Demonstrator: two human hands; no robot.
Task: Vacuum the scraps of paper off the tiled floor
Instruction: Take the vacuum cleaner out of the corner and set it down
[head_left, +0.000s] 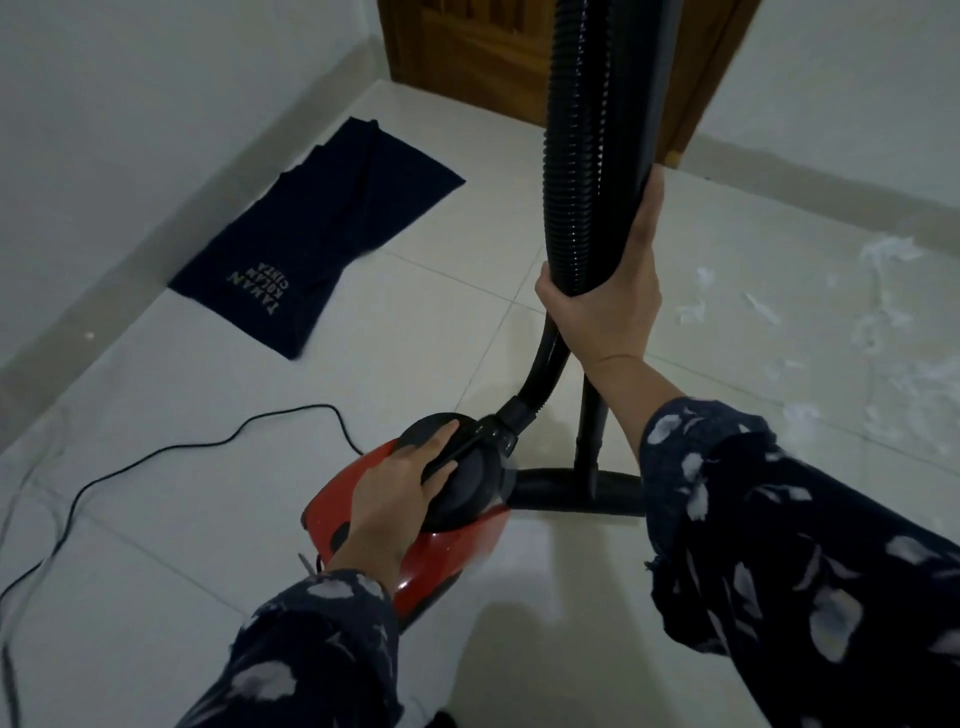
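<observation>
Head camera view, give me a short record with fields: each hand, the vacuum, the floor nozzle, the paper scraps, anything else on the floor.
left hand: resting flat on red canister vacuum, on its black round cover
right hand: gripping black ribbed hose and wand together
black floor nozzle: on white tiled floor, short of the scraps
white paper scraps: scattered at right
dark blue cloth: by the wall
black cord: trailing left
</observation>
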